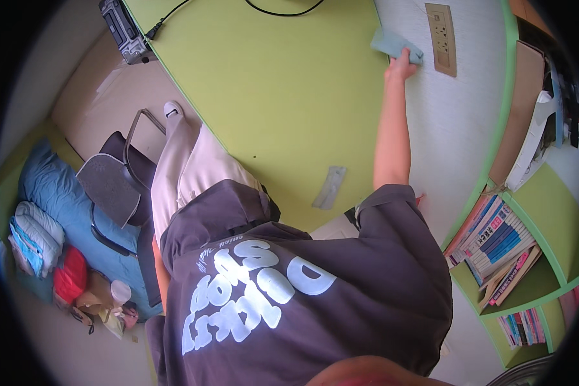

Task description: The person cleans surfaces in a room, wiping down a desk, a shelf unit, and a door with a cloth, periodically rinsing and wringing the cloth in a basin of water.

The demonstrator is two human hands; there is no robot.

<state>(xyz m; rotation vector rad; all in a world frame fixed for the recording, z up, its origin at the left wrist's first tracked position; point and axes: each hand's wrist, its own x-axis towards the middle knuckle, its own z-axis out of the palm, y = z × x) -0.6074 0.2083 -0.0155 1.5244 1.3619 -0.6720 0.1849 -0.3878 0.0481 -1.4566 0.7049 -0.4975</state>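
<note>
My right hand (401,68) is closed on a pale blue-green cloth (391,44) at the far right edge of a green desk (270,87), where it meets the white wall. The cloth spreads partly over the desk edge and partly against the wall, close to a beige socket panel (441,41). Of my left arm, only a sliver of skin shows beside the shirt; the left hand is out of view. A flat grey strip (329,187) lies on the desk near my body.
A black cable with a plug (154,31) lies at the desk's far left, near a metal-edged case (124,34). To my left stand a chair (111,186) and a bed with blue bedding (53,173). Shelves with books (504,236) are at the right.
</note>
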